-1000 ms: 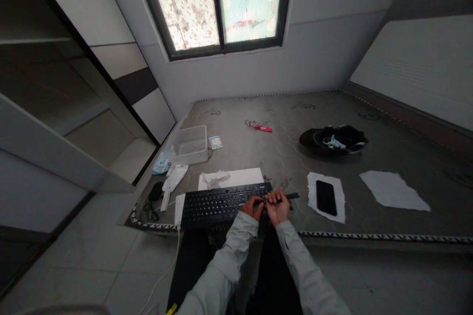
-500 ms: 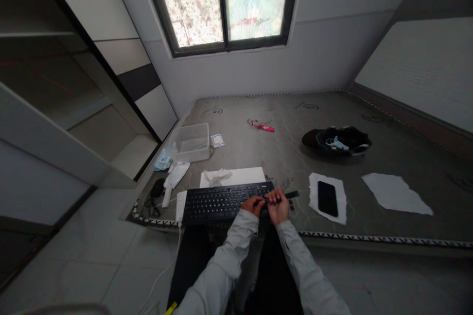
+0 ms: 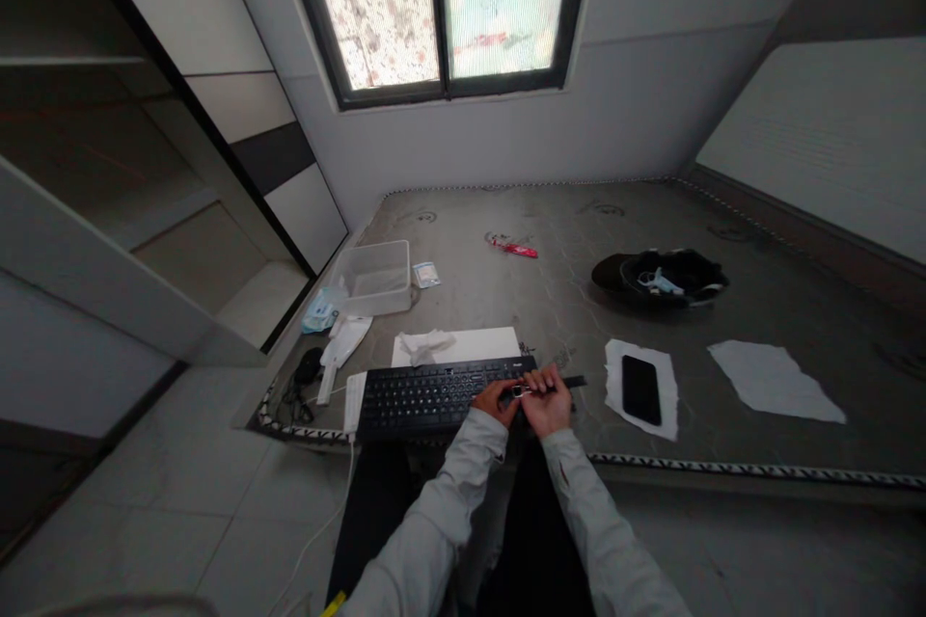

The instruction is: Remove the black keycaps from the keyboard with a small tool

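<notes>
My right hand [image 3: 548,402] is wrapped round a slim black brush-like tool [image 3: 575,382], whose dark end sticks out to the right. Close against it, my left hand [image 3: 496,401] pinches a small dark piece with a pale, shiny outline [image 3: 517,391]; whether this belongs to the tool I cannot tell. Both hands are over the right end of a black keyboard [image 3: 426,397] and hide part of its keys. A few small dark bits, perhaps loose keycaps, lie just right of my right hand, partly covered.
Left of the keyboard are a white power strip [image 3: 354,402], a black mouse [image 3: 309,364] and a clear plastic box [image 3: 374,278]. Behind it lies white paper [image 3: 486,343] with a crumpled tissue [image 3: 425,345]. A phone [image 3: 640,389] and a black cap [image 3: 658,278] lie to the right.
The small piece with the shiny outline now shows between my hands, where it was mostly hidden before. My fingers have shifted slightly; the keyboard has stayed put.
</notes>
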### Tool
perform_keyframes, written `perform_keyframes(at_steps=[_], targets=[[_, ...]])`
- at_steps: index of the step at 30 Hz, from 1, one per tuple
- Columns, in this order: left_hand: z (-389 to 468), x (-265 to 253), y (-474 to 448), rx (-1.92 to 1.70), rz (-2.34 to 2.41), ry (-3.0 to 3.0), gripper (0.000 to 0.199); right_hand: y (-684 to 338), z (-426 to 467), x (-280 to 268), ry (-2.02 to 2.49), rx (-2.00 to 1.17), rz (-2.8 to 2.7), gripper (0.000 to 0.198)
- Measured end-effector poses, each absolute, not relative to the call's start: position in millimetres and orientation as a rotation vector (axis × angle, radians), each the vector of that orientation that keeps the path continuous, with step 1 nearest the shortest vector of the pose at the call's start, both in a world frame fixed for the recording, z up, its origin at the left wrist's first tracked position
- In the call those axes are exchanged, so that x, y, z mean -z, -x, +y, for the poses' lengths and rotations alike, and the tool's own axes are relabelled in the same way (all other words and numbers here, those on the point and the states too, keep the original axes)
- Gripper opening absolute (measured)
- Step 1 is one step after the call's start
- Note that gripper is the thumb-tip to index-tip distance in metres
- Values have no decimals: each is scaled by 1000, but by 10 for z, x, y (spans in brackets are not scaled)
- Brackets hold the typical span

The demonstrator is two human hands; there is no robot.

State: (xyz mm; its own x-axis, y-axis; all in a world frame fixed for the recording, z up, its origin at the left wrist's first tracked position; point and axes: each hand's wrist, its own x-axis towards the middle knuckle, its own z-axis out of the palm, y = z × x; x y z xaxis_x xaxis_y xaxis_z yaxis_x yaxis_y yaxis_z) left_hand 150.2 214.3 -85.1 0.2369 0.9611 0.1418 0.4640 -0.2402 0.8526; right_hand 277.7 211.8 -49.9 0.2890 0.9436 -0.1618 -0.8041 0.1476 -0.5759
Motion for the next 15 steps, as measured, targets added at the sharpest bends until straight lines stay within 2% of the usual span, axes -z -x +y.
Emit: perform_keyframes(at_steps=[9, 15], targets=[[2152, 894, -1507, -940, 1378, -1747, 17, -2860, 2054, 409, 625, -1452, -259, 53], [2165, 943, -1487, -998, 1488, -1657, 22, -2922, 2100, 415, 621, -1537, -122, 42]])
